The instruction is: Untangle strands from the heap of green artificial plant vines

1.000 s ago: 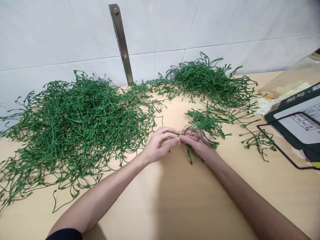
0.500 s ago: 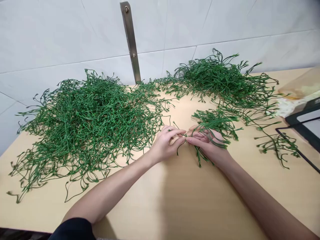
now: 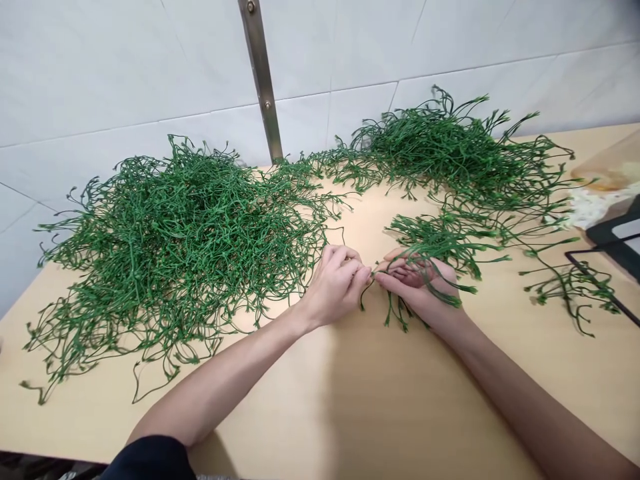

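Thin green artificial plant stems with small forked tips lie about on the table. My left hand point(image 3: 336, 283) is closed, its thumb and fingers pinching a green stem point(image 3: 366, 292) near the middle of the table. Fingertip to fingertip with it, my right hand point(image 3: 419, 280) holds a bunch of green stems point(image 3: 440, 243), which sticks out above and below the palm. Its thumb and index finger also pinch near the same stem. The exact grip point is partly hidden by the fingers.
A large tangled pile of green stems point(image 3: 180, 227) covers the left of the table point(image 3: 280, 407). Another pile point(image 3: 445, 147) lies at the back right, with a few stems point(image 3: 570, 290) nearer the right edge. A metal bracket point(image 3: 263, 80) stands against the tiled wall. White pieces point(image 3: 585, 208) lie beside a dark-framed object point(image 3: 615, 230).
My left fingers have curled in tighter at the stem, hiding more of it. The right hand still holds its bunch. The view has shifted slightly.
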Demonstrator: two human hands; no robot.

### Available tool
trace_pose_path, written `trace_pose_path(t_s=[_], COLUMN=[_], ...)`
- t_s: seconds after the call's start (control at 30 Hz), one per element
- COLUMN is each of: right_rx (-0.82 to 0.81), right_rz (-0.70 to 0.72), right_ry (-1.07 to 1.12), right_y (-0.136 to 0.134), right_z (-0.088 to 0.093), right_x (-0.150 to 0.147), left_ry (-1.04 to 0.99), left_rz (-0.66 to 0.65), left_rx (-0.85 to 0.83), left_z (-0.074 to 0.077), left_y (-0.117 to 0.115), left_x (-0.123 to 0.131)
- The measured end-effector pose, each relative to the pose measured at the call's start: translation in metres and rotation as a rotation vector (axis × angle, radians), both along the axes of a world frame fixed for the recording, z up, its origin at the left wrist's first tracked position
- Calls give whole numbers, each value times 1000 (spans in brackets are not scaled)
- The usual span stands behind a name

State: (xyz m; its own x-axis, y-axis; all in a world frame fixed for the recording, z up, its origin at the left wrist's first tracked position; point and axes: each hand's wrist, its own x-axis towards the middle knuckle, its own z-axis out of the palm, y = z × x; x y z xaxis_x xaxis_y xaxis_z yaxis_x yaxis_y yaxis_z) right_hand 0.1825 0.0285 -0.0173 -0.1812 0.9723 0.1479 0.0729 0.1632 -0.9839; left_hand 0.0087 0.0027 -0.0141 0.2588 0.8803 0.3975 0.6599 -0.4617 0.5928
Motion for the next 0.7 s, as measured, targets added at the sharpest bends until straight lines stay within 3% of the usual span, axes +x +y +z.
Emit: trace_pose_path(t_s=[0.17, 0.37, 0.53, 0.7], right_rx=[78, -103, -197, -262], right_rz=[29, 86, 113, 101], right_ry=[-38, 105, 191, 209], right_y=[-2, 0, 2, 4], right_z=[-2, -2, 1, 0], right_x=[-2, -4, -2, 1], left_ry=[-97, -245, -306, -381], left_rz=[-58, -53, -157, -181], left_rx=[-15, -67, -118, -180], left_z=[0, 6, 14, 16], left_y=[3, 2, 3, 3], left_x=[-3, -4, -8, -12])
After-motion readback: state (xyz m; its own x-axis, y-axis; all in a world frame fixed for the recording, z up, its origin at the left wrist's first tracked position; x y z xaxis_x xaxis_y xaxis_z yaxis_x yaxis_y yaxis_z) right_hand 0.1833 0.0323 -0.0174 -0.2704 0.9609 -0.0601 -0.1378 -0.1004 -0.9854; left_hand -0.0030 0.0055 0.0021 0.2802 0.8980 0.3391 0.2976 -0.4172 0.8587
